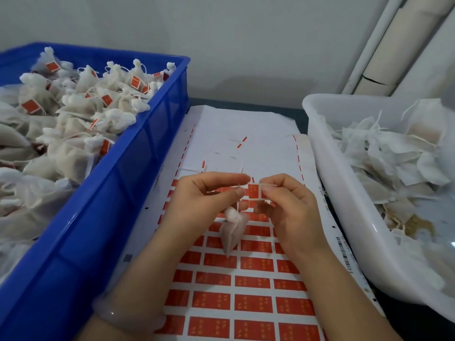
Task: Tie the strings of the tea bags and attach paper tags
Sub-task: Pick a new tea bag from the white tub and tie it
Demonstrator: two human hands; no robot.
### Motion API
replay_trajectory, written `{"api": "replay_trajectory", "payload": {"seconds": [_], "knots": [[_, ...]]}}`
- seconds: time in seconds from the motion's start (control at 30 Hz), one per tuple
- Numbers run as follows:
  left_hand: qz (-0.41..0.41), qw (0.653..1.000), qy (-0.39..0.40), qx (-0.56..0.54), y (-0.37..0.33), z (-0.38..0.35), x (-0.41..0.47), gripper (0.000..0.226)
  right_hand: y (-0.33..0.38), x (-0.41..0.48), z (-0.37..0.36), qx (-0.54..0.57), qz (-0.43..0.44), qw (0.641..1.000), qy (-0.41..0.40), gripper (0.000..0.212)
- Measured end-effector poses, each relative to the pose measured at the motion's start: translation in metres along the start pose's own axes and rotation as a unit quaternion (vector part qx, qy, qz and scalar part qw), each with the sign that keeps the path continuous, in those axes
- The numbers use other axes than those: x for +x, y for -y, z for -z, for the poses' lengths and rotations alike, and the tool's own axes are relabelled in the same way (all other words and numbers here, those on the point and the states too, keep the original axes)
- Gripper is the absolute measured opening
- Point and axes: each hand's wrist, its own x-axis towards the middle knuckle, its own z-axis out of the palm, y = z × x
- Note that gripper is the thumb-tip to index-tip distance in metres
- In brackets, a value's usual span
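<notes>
The left hand (204,200) pinches the thin white string (238,206) of a dangling white gauze tea bag (232,228); the right hand (289,207) pinches a small red paper tag (254,191) just beside it, above a white sheet of red labels (246,124).

Background: plain wall, dark surface, vertical pipework in the right corner.
The rear wall (246,33) is a flat, unmarked pale grey-white, evenly and softly lit, with a faint broad shadow low down near its base. The surface (246,102) is dark, showing as a narrow strip where it meets the wall and again at the lower right edge of the view. In the upper right corner a white pipe (378,40) runs up at a slant, just beside a wider beige tube (394,52) with a dark crack across its lower part.
</notes>
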Motion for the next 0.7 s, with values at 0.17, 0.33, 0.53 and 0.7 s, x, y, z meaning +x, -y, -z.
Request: {"api": "replay_trajectory", "payload": {"seconds": [0.17, 0.33, 0.53, 0.7], "knots": [[-0.024, 0.999, 0.046, -0.008, -0.0035, -0.0010, -0.0029, 0.044, 0.0008, -0.0009, -0.0024, -0.027, 0.014, 0.999, 0.022, 0.015], [-0.027, 0.994, 0.104, -0.018, -0.0025, -0.0021, -0.0039, 0.044, 0.0040, -0.0015, -0.0016, -0.031, 0.010, 0.999, 0.012, 0.012], [-0.034, 0.991, 0.124, -0.025, -0.0004, -0.0020, -0.0037, 0.047, 0.0054, -0.0018, 0.0014, -0.051, 0.000, 0.999, 0.002, 0.006], [-0.037, 0.991, 0.124, -0.018, 0.0000, -0.0028, -0.0038, 0.049, 0.0050, -0.0012, 0.0012, -0.036, -0.011, 0.999, -0.001, 0.006]]}}
